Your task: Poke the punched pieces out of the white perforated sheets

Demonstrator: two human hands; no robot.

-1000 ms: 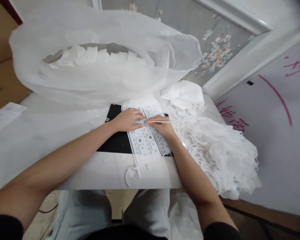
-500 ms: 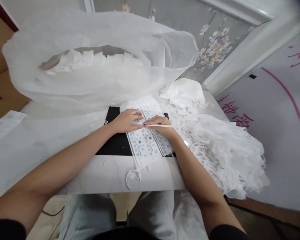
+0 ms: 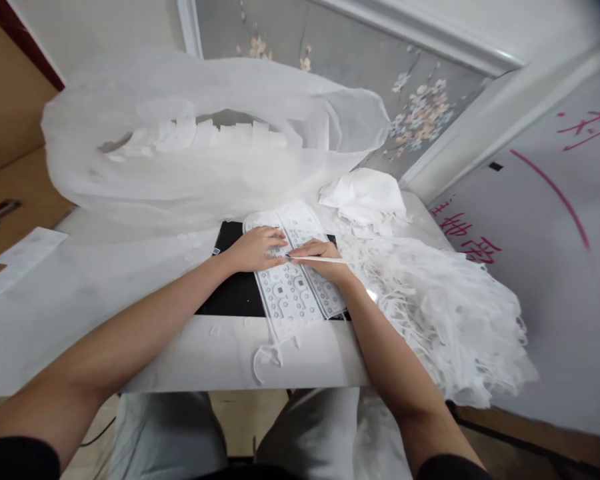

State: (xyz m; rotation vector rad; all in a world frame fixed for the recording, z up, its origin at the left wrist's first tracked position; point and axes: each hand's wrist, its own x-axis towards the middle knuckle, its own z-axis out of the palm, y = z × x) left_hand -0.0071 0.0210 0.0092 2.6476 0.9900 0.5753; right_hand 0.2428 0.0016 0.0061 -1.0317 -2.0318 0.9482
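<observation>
A white sheet printed with rows of small circles and curved lines [image 3: 290, 297] lies on a black mat [image 3: 235, 293]. My left hand [image 3: 257, 249] rests on the sheet's left part, fingers spread and bent a little, thumb pointing toward the right hand. My right hand [image 3: 323, 257] is closed around a slim white pen-like tool [image 3: 325, 259] with a dark tip. That tip meets the sheet close to my left thumb; its exact kind is too small to make out. A curled white strip [image 3: 263, 363] hangs off the sheet's near end.
Behind the mat stands a large translucent white bag [image 3: 180, 180] with stacked white pieces inside. To the right lie a heap of thin white strips [image 3: 445, 320] and a folded white cloth-like bundle [image 3: 363, 193]. A white strip with a cutout [image 3: 25, 260] sits far left.
The view has shifted slightly, so the scene sits a little lower. Both hands keep nearly the same place on the sheet, and the right still holds the tool.
</observation>
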